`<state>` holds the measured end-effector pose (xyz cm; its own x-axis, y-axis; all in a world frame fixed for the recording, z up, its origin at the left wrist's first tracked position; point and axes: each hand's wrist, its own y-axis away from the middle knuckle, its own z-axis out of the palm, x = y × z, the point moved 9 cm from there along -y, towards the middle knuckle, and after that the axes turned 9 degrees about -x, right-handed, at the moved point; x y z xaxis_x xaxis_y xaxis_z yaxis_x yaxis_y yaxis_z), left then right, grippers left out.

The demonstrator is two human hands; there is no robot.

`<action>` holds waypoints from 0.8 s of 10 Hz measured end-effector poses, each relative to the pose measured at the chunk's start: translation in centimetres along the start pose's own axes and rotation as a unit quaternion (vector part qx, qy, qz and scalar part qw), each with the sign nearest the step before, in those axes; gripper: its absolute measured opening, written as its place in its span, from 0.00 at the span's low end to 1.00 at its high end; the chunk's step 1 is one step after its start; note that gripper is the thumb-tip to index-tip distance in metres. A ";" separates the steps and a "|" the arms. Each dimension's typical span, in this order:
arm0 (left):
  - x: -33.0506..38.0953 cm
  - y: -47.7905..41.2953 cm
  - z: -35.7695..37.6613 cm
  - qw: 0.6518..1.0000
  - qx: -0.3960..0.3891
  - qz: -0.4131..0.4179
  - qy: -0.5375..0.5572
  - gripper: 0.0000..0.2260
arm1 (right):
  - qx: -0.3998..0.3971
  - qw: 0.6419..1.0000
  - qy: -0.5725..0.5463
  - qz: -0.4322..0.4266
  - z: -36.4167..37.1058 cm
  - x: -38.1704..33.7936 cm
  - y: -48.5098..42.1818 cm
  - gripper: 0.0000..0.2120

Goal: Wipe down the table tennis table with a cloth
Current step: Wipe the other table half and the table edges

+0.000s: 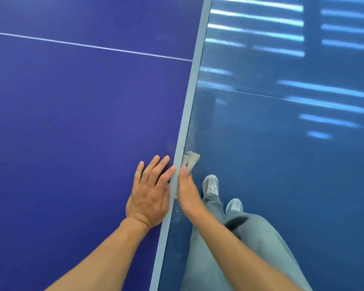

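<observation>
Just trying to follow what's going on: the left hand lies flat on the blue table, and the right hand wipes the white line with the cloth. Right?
Not quite. In the head view the right hand holds the cloth against the table's grey edge, well away from the white line. The left hand does lie flat on the blue table.

Left hand [149,192] lies palm down, fingers straight and slightly spread. Right hand [187,190], just beside it, stands edge-on, thumb uppermost, gripping the cloth [191,161]; its fingers are hidden. Both forearms bare.
</observation>
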<state>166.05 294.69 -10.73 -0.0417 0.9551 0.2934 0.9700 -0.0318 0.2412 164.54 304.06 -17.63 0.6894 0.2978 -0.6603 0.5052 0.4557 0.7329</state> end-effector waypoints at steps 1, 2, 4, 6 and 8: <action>0.0 0.0 -0.1 1.000 0.006 -0.002 0.001 0.22 | 0.007 0.999 -0.005 -0.048 -1.3 -4.6 -2.1 0.20; 0.0 -0.1 -0.2 1.000 0.012 -0.007 0.013 0.21 | 0.061 0.991 -0.005 -0.116 -4.9 -12.9 -7.0 0.24; 0.0 -0.2 -0.5 0.999 0.029 -0.022 0.034 0.19 | 0.085 0.976 0.011 -0.198 -9.6 -22.1 -12.0 0.26; 0.1 -3.3 -2.6 0.990 0.093 -0.100 0.048 0.14 | -0.010 0.983 0.039 -0.180 -5.2 -12.8 -6.1 0.28; -1.6 -14.4 -7.8 0.973 0.170 -0.146 0.060 0.15 | 0.001 0.986 0.075 -0.148 -6.6 -14.3 -7.4 0.32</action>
<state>150.30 291.31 -7.42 -0.3362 0.8662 0.3696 0.9346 0.3551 0.0178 147.45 301.98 -14.69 0.4270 0.2733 -0.8620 0.6732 0.5404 0.5048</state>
